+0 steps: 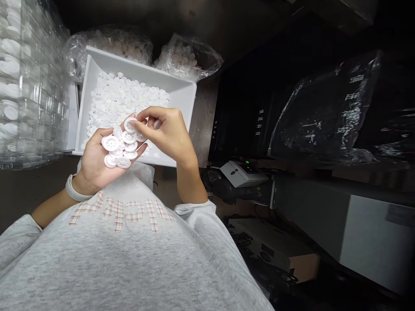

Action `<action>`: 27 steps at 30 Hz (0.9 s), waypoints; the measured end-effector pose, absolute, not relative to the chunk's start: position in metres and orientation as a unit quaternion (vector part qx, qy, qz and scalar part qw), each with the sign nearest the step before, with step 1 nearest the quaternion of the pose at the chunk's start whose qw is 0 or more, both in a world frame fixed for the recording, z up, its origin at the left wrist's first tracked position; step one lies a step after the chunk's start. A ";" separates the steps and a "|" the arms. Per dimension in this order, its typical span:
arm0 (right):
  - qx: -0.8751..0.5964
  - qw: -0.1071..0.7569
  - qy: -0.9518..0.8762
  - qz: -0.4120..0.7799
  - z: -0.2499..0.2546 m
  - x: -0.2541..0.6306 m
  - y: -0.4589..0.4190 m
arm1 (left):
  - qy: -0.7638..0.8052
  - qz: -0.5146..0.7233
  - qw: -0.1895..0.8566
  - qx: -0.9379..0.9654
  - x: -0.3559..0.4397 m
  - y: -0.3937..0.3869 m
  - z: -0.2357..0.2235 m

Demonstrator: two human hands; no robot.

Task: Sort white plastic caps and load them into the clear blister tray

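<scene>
Cupped palm up, my left hand point(92, 162) carries a small heap of white plastic spoked wheels point(130, 147). Thumb and forefinger of my right hand point(170, 134) pinch one white spoked wheel point(130, 125) just above that heap. Another pale round piece point(157, 124) shows under the curled fingers of the right hand. Both hands are over the near side of a white tray point(181, 88), which holds a thick layer of similar small white round parts point(113, 95).
Clear plastic bags point(181, 58) of white parts lie behind the tray. Stacked clear trays point(35, 95) of white pieces rise at the left. At the right are a small white device point(241, 174) with a green light, a black plastic bag point(327, 112) and a cardboard box point(272, 246).
</scene>
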State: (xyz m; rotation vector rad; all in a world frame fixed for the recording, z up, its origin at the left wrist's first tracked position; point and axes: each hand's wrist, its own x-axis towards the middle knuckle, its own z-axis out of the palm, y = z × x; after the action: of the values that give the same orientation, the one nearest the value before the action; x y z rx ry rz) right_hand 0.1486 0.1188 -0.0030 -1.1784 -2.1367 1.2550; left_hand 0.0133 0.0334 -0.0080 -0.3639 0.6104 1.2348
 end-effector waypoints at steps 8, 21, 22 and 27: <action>-0.431 0.229 -0.746 0.453 -0.009 0.151 0.118 | 0.273 0.554 0.769 -0.164 0.012 0.032 -0.007; -0.407 0.192 -0.701 0.553 -0.020 0.153 0.134 | 0.292 0.538 0.776 -0.151 0.011 0.034 -0.010; -0.404 0.189 -0.693 0.566 -0.022 0.152 0.135 | 0.289 0.538 0.777 -0.152 0.010 0.035 -0.010; -0.404 0.179 -0.682 0.582 -0.027 0.156 0.135 | 0.271 0.544 0.778 -0.162 0.011 0.035 -0.010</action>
State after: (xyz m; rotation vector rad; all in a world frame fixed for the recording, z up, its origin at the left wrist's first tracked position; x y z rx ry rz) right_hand 0.1564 0.1353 -0.0272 -1.1417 -1.9293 1.6463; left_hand 0.0112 0.0346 -0.0105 -0.3496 0.5867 1.1760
